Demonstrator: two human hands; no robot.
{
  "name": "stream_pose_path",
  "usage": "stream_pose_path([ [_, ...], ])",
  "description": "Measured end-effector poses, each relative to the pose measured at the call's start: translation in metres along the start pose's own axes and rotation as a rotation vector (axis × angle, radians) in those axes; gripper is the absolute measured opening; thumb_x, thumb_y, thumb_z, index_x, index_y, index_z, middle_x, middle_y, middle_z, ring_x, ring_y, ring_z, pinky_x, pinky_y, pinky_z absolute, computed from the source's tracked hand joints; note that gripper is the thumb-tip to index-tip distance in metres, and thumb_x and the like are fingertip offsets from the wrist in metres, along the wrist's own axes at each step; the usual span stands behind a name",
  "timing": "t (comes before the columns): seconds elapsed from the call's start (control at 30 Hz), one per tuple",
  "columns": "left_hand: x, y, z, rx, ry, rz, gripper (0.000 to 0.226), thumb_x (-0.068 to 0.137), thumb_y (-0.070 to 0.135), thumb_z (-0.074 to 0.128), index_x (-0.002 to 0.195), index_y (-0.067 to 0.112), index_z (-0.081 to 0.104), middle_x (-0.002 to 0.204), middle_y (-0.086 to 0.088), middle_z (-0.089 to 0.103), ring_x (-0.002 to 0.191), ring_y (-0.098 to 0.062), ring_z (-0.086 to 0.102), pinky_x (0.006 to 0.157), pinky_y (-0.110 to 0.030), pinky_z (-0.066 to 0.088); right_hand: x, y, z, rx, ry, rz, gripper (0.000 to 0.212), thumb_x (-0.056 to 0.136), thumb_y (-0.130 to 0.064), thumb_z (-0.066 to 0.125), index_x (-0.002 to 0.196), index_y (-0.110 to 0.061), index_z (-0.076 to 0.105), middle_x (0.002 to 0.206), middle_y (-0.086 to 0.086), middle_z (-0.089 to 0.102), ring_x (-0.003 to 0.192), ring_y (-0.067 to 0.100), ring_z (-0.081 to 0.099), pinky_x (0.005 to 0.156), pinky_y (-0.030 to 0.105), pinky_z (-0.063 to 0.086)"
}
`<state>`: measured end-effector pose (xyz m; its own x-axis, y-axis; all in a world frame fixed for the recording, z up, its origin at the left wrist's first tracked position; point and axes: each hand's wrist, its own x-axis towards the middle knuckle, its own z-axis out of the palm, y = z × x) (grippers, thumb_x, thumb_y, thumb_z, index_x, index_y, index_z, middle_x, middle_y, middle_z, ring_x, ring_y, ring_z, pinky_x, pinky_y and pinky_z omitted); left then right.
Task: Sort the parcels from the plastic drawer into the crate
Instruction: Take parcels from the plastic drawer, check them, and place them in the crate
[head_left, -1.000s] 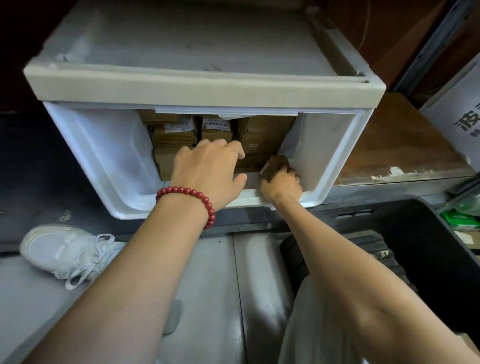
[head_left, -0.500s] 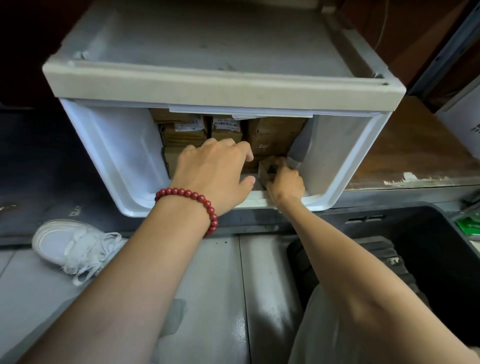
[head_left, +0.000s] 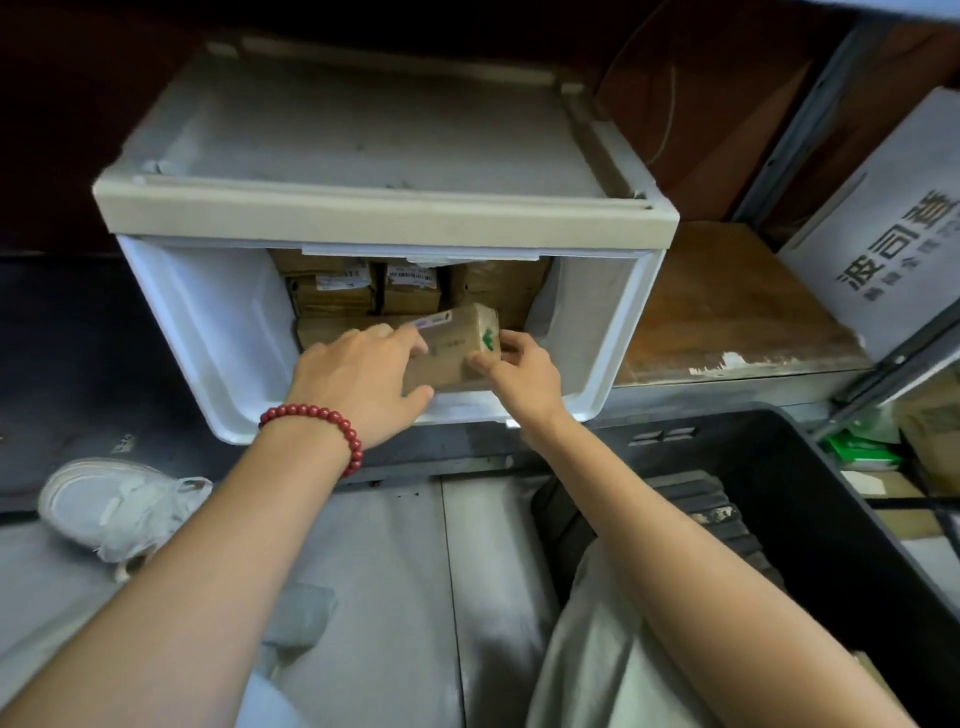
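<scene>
The plastic drawer (head_left: 208, 332) stands pulled open below its cream cabinet top, and the dark crate (head_left: 810, 499) waits low on the right, well apart from it; neither has shifted beyond the head camera's own drift. At the back of the drawer the stacked parcels (head_left: 363, 291) sit as they did a second ago. What has changed is at the front: one brown parcel (head_left: 457, 348), which a second ago lay mostly hidden under the hands with only a corner showing, is now tipped up, its white label and a green arrow on its end face in view. It remains inside the drawer, above the front lip. The left hand (head_left: 358, 384), with a red bead bracelet (head_left: 322, 421) at the wrist, grips its left end, fingers over the top and thumb beneath; the right hand (head_left: 524, 371) pinches its right end with curled fingers. This looks like the parcel has been worked free and is ready to be carried to the crate.
</scene>
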<state>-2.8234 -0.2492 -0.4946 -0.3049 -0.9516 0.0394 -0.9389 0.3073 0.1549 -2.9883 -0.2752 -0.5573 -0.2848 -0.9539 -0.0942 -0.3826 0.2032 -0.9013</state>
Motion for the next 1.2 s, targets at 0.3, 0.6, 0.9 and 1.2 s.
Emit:
stream_pose_path([
  [0.3, -0.006, 0.005, -0.003, -0.158, 0.026, -0.188, 0.070, 0.090, 0.060, 0.045, 0.143, 0.017, 0.030, 0.138, -0.002, 0.050, 0.120, -0.024, 0.052, 0.079, -0.034, 0.044, -0.070, 0.007, -0.037, 0.461, -0.075, 0.155, 0.036, 0.097, -0.014, 0.054, 0.130, -0.021, 0.042, 0.113, 0.002, 0.063, 0.112, 0.019, 0.060, 0.095, 0.033, 0.049],
  [0.6, -0.016, 0.000, -0.005, -0.569, 0.168, -0.189, 0.048, 0.088, 0.040, 0.061, 0.132, 0.029, 0.046, 0.126, 0.004, 0.055, 0.104, -0.016, 0.058, 0.087, -0.034, 0.050, -0.066, 0.006, -0.021, 0.257, -0.105, 0.119, 0.030, 0.099, -0.012, 0.048, 0.128, -0.014, 0.053, 0.115, 0.000, 0.061, 0.103, 0.012, 0.057, 0.094, 0.028, 0.047],
  [0.9, -0.019, 0.009, -0.007, -0.720, 0.251, -0.019, 0.042, 0.088, 0.020, 0.063, 0.126, 0.037, 0.054, 0.123, 0.006, 0.050, 0.107, -0.008, 0.051, 0.087, -0.018, 0.038, -0.062, 0.009, -0.017, 0.341, -0.153, 0.186, 0.023, 0.098, -0.015, 0.054, 0.120, -0.019, 0.057, 0.119, 0.010, 0.064, 0.117, 0.025, 0.060, 0.100, 0.038, 0.046],
  [1.2, -0.008, 0.011, 0.001, -0.713, 0.276, -0.103, 0.043, 0.085, 0.034, 0.068, 0.121, 0.025, 0.047, 0.127, 0.005, 0.054, 0.114, -0.011, 0.051, 0.085, -0.025, 0.042, -0.063, 0.006, -0.023, 0.554, -0.255, 0.219, 0.064, 0.079, -0.022, 0.077, 0.132, -0.018, 0.041, 0.122, -0.004, 0.063, 0.105, 0.000, 0.057, 0.088, 0.024, 0.040],
])
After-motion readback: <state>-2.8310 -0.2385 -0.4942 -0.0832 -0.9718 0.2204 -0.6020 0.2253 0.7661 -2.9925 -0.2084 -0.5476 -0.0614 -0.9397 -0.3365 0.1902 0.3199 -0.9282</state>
